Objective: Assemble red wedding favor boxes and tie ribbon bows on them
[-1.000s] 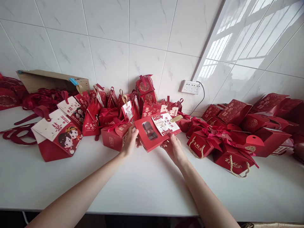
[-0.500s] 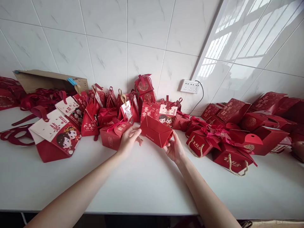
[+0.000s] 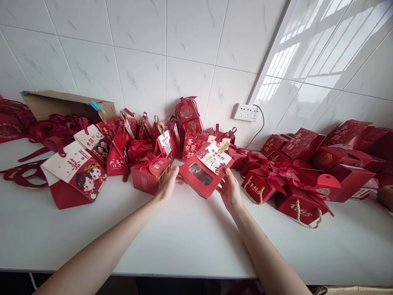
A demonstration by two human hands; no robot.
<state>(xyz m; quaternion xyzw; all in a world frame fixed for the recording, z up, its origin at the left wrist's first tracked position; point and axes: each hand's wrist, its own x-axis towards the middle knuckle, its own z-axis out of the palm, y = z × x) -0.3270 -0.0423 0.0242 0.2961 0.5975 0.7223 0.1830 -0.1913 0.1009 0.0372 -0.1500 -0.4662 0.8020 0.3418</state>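
Observation:
Between my hands is a red gift box (image 3: 204, 189), tilted with its windowed front toward me. A white card (image 3: 211, 159) with a printed couple and red characters lies over its upper part, topped by a gold ribbon loop (image 3: 225, 147). My right hand (image 3: 231, 192) grips the box's right edge, its fingers partly behind it. At the left edge, my left hand (image 3: 167, 186) has its thumb up and its fingertips reaching behind the box. Just beyond my left hand sits a red box with a ribbon bow (image 3: 147, 179).
A large box with a cartoon couple (image 3: 75, 178) stands at left, near loose dark-red ribbons (image 3: 26, 174) and a cardboard carton (image 3: 66, 104). Rope-handled boxes (image 3: 302, 205) and more red boxes crowd the right. A power strip (image 3: 245, 112) is on the tiled wall.
The gift box has been turned over: its plain red underside faced me before, and now its front with window and card shows. Both hands stay near the same place.

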